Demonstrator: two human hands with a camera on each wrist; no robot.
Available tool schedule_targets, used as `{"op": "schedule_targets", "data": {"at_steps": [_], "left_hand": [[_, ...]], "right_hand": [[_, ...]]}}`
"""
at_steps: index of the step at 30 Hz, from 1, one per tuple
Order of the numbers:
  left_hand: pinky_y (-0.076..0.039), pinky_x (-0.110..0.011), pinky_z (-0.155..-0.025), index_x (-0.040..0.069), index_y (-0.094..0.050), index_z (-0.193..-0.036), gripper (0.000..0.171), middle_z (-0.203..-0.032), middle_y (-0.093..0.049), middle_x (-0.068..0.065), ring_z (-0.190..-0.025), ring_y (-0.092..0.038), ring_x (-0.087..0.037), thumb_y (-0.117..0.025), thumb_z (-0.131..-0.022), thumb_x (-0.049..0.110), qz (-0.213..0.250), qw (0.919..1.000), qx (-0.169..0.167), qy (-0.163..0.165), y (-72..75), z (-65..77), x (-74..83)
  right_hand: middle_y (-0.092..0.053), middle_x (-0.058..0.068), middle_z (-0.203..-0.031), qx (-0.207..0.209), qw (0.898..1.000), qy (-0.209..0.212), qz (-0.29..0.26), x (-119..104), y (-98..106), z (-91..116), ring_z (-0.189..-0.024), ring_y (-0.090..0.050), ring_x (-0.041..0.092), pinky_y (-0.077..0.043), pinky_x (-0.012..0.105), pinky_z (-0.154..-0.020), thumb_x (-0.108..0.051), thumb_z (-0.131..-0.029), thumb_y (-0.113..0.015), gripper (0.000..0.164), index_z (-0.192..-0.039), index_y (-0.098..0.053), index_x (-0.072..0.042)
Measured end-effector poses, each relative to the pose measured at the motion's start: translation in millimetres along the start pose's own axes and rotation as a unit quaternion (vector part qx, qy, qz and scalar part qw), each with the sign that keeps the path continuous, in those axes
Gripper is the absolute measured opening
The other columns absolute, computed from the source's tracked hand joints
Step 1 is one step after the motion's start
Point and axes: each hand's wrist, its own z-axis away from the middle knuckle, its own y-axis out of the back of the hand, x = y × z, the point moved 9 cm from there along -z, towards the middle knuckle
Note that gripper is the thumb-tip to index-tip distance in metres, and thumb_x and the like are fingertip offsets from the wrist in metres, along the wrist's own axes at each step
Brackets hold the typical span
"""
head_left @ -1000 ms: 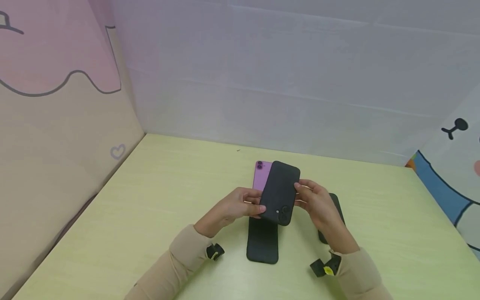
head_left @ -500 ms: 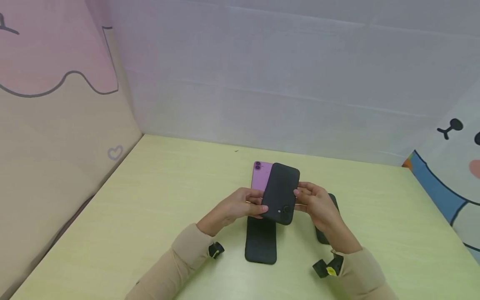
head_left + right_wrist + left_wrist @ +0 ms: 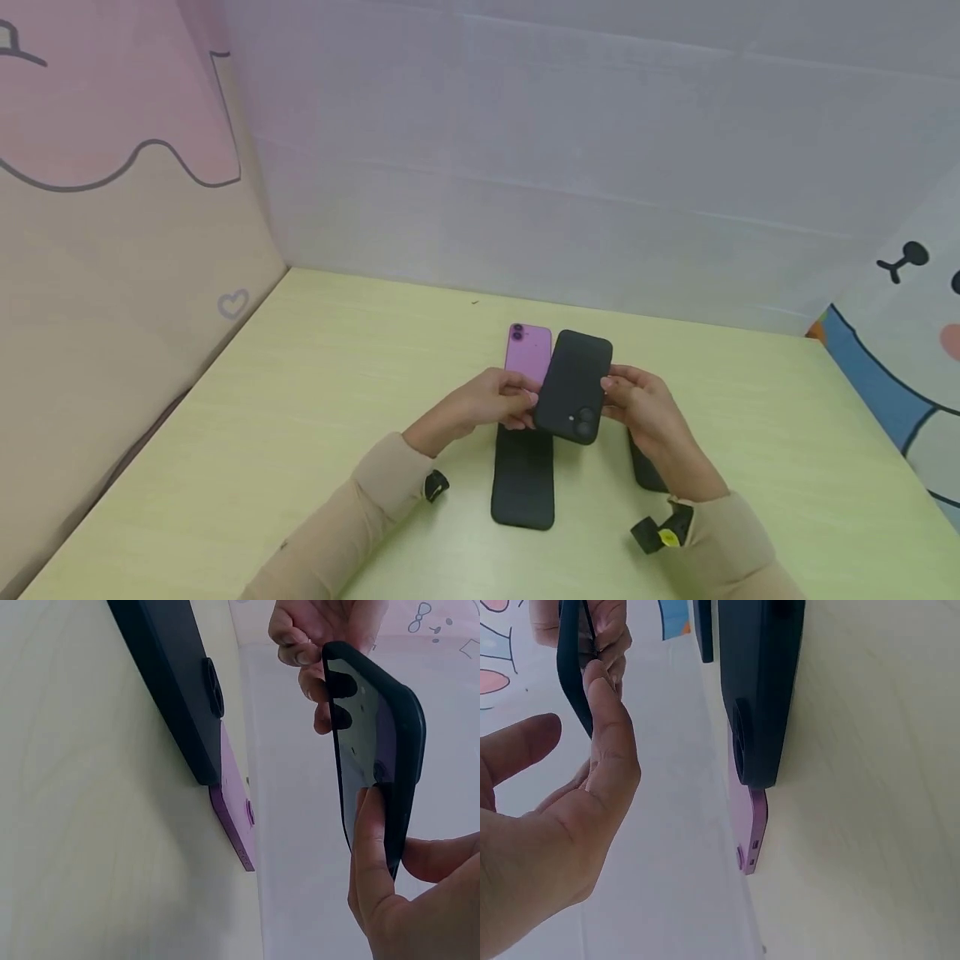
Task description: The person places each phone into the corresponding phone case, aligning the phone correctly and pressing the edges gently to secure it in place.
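A smartphone in a black case point(image 3: 576, 383) is held tilted above the table, its back and camera rings facing up. My right hand point(image 3: 651, 417) pinches its right edge, with the thumb on the back and fingers against the glossy screen point(image 3: 356, 750). At the left edge is my left hand point(image 3: 487, 398); its fingers touch the phone, while in the left wrist view its thumb point(image 3: 536, 735) stands off. Below lie a purple phone point(image 3: 528, 350) with two lenses and, nearer me, a black slab with a camera ring point(image 3: 522, 483), partly hidden by the held phone.
Another black phone-shaped object point(image 3: 647, 468) lies on the right, partly covered by my right hand. The pale yellow table point(image 3: 375, 350) ends at a whitish sheet point(image 3: 525, 208) behind. Printed panels point(image 3: 112, 292) stand at the sides.
The held phone has shifted slightly right, uncovering more of the purple phone. My left thumb has slid from the phone's back to its left edge. My right hand has moved a little right.
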Motion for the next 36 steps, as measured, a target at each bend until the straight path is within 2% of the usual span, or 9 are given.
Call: {"op": "schedule_targets", "data": {"at_steps": [4,11,15,21,25,32,36], "left_hand": [[-0.055,-0.033,-0.072,0.001,-0.055,-0.117,0.027,-0.095,-0.067,-0.012,-0.088,-0.064,-0.033,-0.05,-0.091,0.007,-0.013,0.9998,0.013,0.0,6.2,-3.5,0.3],[-0.054,-0.032,-0.076,0.0,-0.053,-0.119,0.028,-0.105,-0.064,-0.016,-0.087,-0.063,-0.023,-0.048,-0.092,0.01,-0.061,0.9962,0.062,-0.003,24.3,-11.6,4.3],[-0.053,-0.038,-0.08,0.0,-0.052,-0.119,0.029,-0.106,-0.061,-0.018,-0.091,-0.062,-0.027,-0.047,-0.091,0.009,-0.085,0.9923,0.09,-0.007,32.4,-15.5,8.1],[-0.048,-0.03,-0.071,0.007,-0.054,-0.118,0.03,-0.109,-0.059,-0.013,-0.092,-0.057,-0.023,-0.053,-0.09,0.016,-0.154,0.9783,0.139,-0.007,43.8,-20.8,10.4],[-0.049,-0.032,-0.074,0.008,-0.052,-0.119,0.032,-0.112,-0.059,-0.012,-0.097,-0.057,-0.023,-0.053,-0.089,0.019,-0.193,0.9676,0.163,0.003,49.8,-26.4,10.2],[-0.05,-0.036,-0.083,0.003,-0.047,-0.124,0.039,-0.116,-0.057,-0.014,-0.105,-0.056,-0.027,-0.053,-0.089,0.019,-0.229,0.9575,0.174,0.024,56.1,-36.7,10.3],[-0.05,-0.032,-0.077,-0.001,-0.045,-0.124,0.041,-0.114,-0.057,-0.017,-0.1,-0.056,-0.026,-0.054,-0.088,0.018,-0.267,0.9465,0.178,0.03,57.1,-44.1,13.1]], "right_hand": [[-0.057,-0.014,-0.08,0.006,1.0,0.0,-0.001,2.1,4.9,-1.8,-0.071,-0.055,0.003,-0.05,0.018,-0.066,-0.006,-0.094,-0.044,0.052,-0.136,-0.021,0.012],[-0.057,-0.015,-0.078,0.017,1.0,0.0,0.015,1.9,11.5,-2.6,-0.07,-0.056,0.002,-0.049,0.019,-0.065,-0.006,-0.093,-0.044,0.05,-0.135,-0.023,0.013],[-0.057,-0.016,-0.079,0.019,0.999,-0.002,0.032,2.9,15.8,-3.1,-0.072,-0.056,0.001,-0.049,0.019,-0.066,-0.008,-0.094,-0.045,0.05,-0.135,-0.024,0.013],[-0.056,-0.017,-0.081,0.024,0.997,-0.012,0.069,6.2,21.3,-3.7,-0.074,-0.055,0.0,-0.048,0.019,-0.068,-0.01,-0.094,-0.045,0.051,-0.136,-0.025,0.011],[-0.056,-0.017,-0.08,0.026,0.996,-0.017,0.086,8.1,24.5,-5.3,-0.073,-0.055,0.0,-0.048,0.019,-0.069,-0.01,-0.094,-0.043,0.05,-0.136,-0.025,0.01],[-0.055,-0.013,-0.081,0.027,0.993,-0.022,0.113,10.9,28.2,-9.3,-0.073,-0.055,0.002,-0.049,0.02,-0.069,-0.009,-0.094,-0.042,0.049,-0.137,-0.026,0.009],[-0.055,-0.011,-0.082,0.025,0.991,-0.025,0.125,13.7,29.0,-12.9,-0.072,-0.055,0.002,-0.05,0.021,-0.069,-0.009,-0.094,-0.042,0.049,-0.137,-0.027,0.01]]}}
